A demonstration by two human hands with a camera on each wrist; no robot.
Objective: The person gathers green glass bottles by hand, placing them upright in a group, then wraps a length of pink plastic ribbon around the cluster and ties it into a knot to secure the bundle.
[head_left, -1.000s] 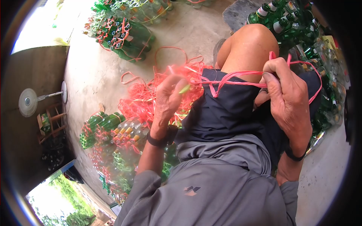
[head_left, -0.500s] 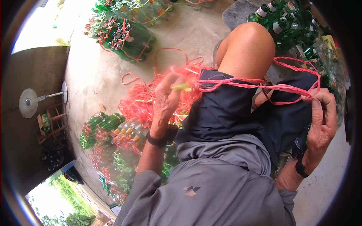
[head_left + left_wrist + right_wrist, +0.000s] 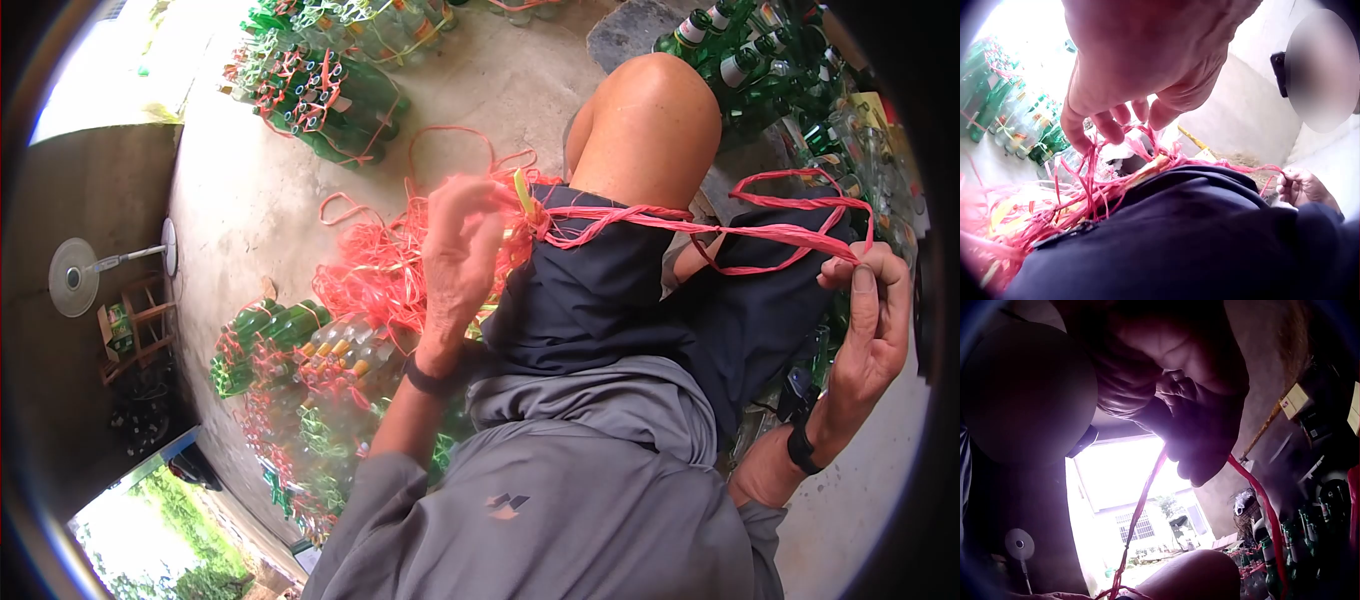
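Pink plastic twine (image 3: 640, 218) runs in twisted strands across the person's dark shorts (image 3: 580, 290), from the left hand's side to the right hand. The right hand (image 3: 866, 325) pinches its end between thumb and fingers, out beyond the knee; in the right wrist view, twine (image 3: 1141, 515) hangs from both sides of the fingers. The left hand (image 3: 462, 250) is blurred over a loose pink heap (image 3: 375, 270). Its fingers curl at several strands (image 3: 1090, 181) in the left wrist view, gripping them at the fingertips. Beside it a yellow-green strip (image 3: 522, 190) sticks up at a knot.
Bundles of green bottles tied with twine (image 3: 325, 105) stand on the concrete floor (image 3: 500, 85). More bundled bottles (image 3: 330, 370) lie by the left forearm. Loose green bottles (image 3: 735, 75) crowd the right side beyond the knee. A white fan (image 3: 73, 280) is at far left.
The right hand has moved outward to the right, drawing the twine out long across the lap. The left hand has shifted slightly right, and the yellow-green strip now points upward.
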